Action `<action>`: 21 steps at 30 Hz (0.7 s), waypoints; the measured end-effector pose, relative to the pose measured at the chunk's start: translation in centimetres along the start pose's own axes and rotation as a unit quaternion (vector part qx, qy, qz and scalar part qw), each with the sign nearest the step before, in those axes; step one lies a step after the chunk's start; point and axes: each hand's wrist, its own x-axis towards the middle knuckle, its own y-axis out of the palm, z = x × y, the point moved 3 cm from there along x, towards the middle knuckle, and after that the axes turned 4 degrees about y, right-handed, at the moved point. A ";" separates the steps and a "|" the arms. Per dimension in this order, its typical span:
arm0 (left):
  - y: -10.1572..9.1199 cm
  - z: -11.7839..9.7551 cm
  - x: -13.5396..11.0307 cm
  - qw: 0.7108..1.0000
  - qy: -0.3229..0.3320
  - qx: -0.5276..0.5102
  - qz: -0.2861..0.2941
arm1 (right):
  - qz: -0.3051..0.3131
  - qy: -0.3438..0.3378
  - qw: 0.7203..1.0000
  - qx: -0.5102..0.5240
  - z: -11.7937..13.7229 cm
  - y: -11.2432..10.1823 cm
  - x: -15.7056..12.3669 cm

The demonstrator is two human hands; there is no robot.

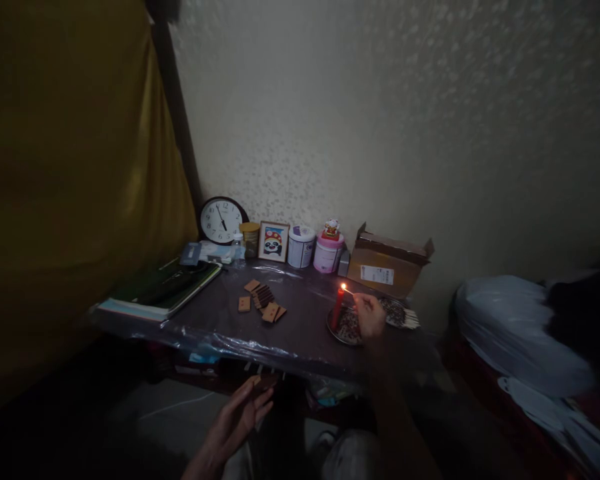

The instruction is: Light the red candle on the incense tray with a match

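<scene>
A thin, pale matchstick (349,291) is pinched in my right hand (369,315), its end at a small flame (343,286). The flame sits right by the top of an upright red candle (338,310). I cannot tell whether wick, match or both burn. Under the candle is a round plate (330,331) with dark, speckled contents. My left hand (240,415) is low in front of the table edge, fingers around a small, dark, flat piece (267,381) that looks like a matchbox; shadow hides its details.
Small brown square pieces (269,311) lie loosely piled mid-table. Behind them stand a clock (222,221), a framed panda picture (273,241), two tins (301,246) and a cardboard box (387,261). Pale sticks (410,319) lie right of my hand, books (165,290) at left.
</scene>
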 end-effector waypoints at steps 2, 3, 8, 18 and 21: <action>0.1 0.0 0.0 1.000 0.001 0.001 0.009 | -0.001 -0.002 1.000 -0.004 0.0 0.0 0.0; 0.2 0.0 0.0 1.000 0.002 0.001 0.013 | -0.001 -0.002 1.000 -0.006 -0.1 0.0 0.0; 0.3 -0.1 -0.1 1.000 -0.002 0.004 0.005 | 0.001 0.001 1.000 -0.012 -0.2 0.0 0.0; 0.2 -0.1 0.0 1.000 0.004 0.000 0.015 | 0.011 0.008 1.000 -0.012 -0.4 0.0 0.0; 0.0 0.0 0.1 1.000 0.002 -0.004 0.014 | 0.007 0.007 1.000 -0.016 -0.2 0.0 -0.1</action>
